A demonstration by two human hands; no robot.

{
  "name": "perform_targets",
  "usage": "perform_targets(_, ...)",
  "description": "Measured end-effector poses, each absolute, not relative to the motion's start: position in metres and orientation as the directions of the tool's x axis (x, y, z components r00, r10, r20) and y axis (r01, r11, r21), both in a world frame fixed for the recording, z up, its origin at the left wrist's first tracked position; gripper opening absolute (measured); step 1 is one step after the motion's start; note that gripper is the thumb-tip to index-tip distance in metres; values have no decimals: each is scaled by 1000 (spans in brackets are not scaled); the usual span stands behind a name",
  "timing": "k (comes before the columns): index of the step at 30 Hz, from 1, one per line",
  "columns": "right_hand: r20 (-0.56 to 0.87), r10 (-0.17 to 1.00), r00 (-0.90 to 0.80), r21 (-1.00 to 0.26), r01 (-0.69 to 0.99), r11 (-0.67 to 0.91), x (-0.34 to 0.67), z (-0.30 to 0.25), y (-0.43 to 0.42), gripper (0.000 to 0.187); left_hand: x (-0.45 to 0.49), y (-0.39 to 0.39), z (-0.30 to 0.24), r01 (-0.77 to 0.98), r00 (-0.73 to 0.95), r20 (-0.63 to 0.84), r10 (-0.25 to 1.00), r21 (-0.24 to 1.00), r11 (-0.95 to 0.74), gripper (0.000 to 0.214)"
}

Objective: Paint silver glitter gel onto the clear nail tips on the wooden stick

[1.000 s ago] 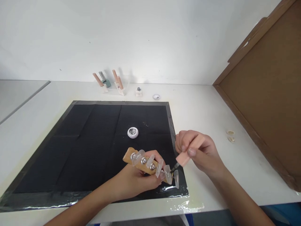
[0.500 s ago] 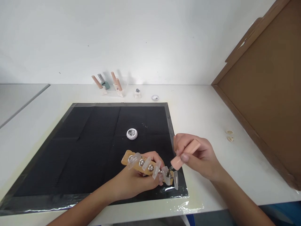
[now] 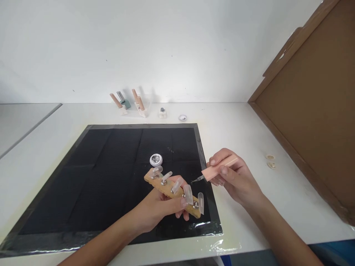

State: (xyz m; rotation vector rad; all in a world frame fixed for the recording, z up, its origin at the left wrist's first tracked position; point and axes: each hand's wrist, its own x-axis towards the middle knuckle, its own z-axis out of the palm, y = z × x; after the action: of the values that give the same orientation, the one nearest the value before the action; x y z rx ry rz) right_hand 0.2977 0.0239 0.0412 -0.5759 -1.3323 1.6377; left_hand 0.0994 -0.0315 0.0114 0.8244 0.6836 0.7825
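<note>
My left hand (image 3: 166, 207) grips a tan nail-tip stand (image 3: 163, 186) over the front right of a black mat (image 3: 116, 177). Several clear false nails (image 3: 188, 194) stick up from it on round metal studs. Between the fingers of my right hand (image 3: 235, 175) is a pink-capped nail polish brush (image 3: 219, 169). Its dark, wet-looking tip points left, just above the nails and apart from them. Behind the stand, a small white round pot (image 3: 156, 160) with silvery grey contents sits on the mat.
Polish bottles with peach caps (image 3: 140, 105) and a teal bottle (image 3: 124, 102) stand along the wall. Nearby are a small open bottle (image 3: 162, 113) and a round lid (image 3: 182, 118). A brown cardboard panel (image 3: 310, 111) leans at right, two small cream pieces (image 3: 271, 161) beside it.
My right hand has lifted the brush off the nails and up. The stand has turned in my left hand, so the nails now stand more upright.
</note>
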Motion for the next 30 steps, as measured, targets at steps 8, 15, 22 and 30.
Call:
perform_targets(8, 134, 798, -588, -951, -302, -63, 302, 37, 23, 18, 103, -28, 24, -377, 520, -286, 805, 768, 517, 33)
perform_targets(15, 240, 746, -622, -932, -363, -2, 301, 36, 25, 16, 102, -29, 25, -431, 564, -299, 769, 688, 584, 34)
perform_targets(22, 202, 756, -622, -959, -281, 26, 299, 37, 20, 12, 99, -29, 26, -395, 634, -333, 697, 636, 663, 33)
perform_targets(30, 253, 698, -670, -961, -255, 104, 298, 43, 19, 5, 99, -28, 25, -418, 675, -306, 671, 591, 690, 30)
